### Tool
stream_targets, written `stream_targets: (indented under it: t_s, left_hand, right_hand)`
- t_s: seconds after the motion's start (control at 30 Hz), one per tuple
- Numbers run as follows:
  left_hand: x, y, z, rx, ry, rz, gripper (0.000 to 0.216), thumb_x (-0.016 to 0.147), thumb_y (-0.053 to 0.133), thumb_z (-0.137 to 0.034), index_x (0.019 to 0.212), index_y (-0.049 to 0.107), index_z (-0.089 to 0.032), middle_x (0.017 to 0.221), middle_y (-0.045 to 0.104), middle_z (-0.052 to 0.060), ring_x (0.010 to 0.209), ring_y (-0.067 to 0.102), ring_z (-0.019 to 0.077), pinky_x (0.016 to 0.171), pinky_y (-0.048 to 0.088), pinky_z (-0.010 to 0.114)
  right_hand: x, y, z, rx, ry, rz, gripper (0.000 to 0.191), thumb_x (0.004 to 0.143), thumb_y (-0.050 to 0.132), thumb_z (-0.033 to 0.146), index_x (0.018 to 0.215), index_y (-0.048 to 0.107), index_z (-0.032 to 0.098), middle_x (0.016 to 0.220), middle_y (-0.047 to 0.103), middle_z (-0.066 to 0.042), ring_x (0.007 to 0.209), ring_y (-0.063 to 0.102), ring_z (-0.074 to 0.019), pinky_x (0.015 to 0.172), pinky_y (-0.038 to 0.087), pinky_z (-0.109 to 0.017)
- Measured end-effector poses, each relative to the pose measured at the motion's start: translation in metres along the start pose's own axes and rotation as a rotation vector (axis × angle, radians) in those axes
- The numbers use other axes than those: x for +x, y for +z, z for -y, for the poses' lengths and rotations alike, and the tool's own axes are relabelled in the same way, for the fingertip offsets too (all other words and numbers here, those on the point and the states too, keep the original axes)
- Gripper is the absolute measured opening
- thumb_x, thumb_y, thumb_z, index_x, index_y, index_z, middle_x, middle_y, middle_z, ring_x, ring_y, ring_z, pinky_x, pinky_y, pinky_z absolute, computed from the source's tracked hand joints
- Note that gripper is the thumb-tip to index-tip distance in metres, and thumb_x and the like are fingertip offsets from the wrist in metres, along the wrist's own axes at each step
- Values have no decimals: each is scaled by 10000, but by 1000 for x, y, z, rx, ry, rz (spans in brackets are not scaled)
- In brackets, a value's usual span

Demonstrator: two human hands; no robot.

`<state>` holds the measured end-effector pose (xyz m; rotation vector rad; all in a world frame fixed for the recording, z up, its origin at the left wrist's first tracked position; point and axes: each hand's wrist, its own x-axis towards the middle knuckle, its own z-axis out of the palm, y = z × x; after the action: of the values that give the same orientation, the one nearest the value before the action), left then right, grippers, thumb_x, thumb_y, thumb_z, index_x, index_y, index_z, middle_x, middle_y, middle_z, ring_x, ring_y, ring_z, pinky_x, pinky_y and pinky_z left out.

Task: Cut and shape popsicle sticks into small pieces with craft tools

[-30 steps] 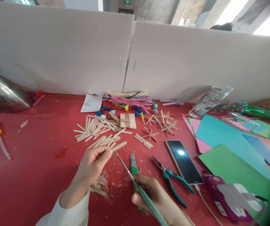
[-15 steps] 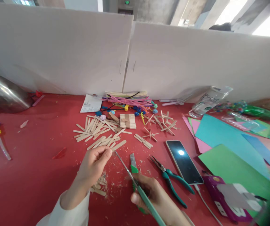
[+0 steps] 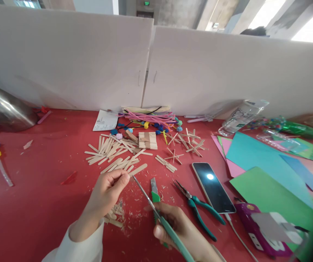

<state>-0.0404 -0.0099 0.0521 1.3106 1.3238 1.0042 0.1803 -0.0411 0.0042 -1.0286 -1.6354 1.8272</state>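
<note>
My left hand is closed in a pinch on a small wooden stick piece above the red table. My right hand grips a green-handled knife, whose thin blade reaches up and left to the piece at my left fingertips. Wood shavings and cut stick bits lie under my left wrist. A pile of wooden craft sticks lies just beyond my hands.
A second green utility knife, green-handled pliers and a phone lie to the right. Coloured paper sheets, a purple device, a plastic bottle, pipe cleaners, stick stars and white partitions surround them.
</note>
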Motion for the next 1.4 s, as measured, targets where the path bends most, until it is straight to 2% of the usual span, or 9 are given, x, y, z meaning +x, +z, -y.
stream_targets:
  t_s: [0.23, 0.53, 0.77, 0.93, 1.13, 1.4]
  left_hand:
    - [0, -2, 2, 18, -1, 8, 370, 857, 478, -457, 618, 415, -183, 555, 222, -71, 503, 198, 82, 444, 177, 213]
    - [0, -1, -3, -43, -38, 19, 357, 838, 494, -464, 627, 454, -179, 542, 209, -76, 492, 168, 81, 432, 153, 217]
    - [-1, 0, -1, -58, -55, -4, 364, 836, 493, -461, 609, 421, -186, 526, 199, -81, 478, 161, 77, 420, 146, 210]
    - [1, -1, -2, 19, -41, -19, 365, 832, 487, -466, 611, 442, -180, 533, 216, -74, 484, 186, 79, 427, 162, 209]
    - [0, 1, -4, 60, -26, -36, 367, 823, 483, -475, 605, 447, -182, 531, 230, -69, 482, 203, 84, 427, 177, 208]
    - [0, 1, -6, 46, -20, -27, 349, 824, 492, -450, 607, 443, -182, 537, 229, -70, 485, 200, 83, 430, 181, 207]
  right_hand:
    - [0, 1, -4, 13, -19, 3, 543, 759, 583, 639, 969, 594, 139, 640, 329, 49, 527, 343, -84, 449, 299, -199]
    - [0, -2, -6, 73, -33, 42, 527, 742, 594, 653, 896, 562, 150, 613, 318, 62, 510, 325, -76, 445, 290, -194]
    - [1, 0, -2, 74, -55, 50, 573, 746, 590, 655, 989, 552, 138, 609, 366, 56, 504, 334, -77, 443, 294, -197]
    - [1, 0, -2, 13, -20, 22, 556, 735, 584, 673, 897, 528, 144, 597, 367, 55, 511, 350, -80, 449, 303, -198]
    - [2, 0, 0, -26, 12, -9, 537, 741, 588, 661, 890, 528, 148, 608, 350, 56, 520, 355, -83, 457, 307, -198]
    - [2, 1, 1, -7, 28, 14, 579, 712, 563, 717, 857, 510, 159, 598, 390, 43, 527, 360, -93, 463, 301, -210]
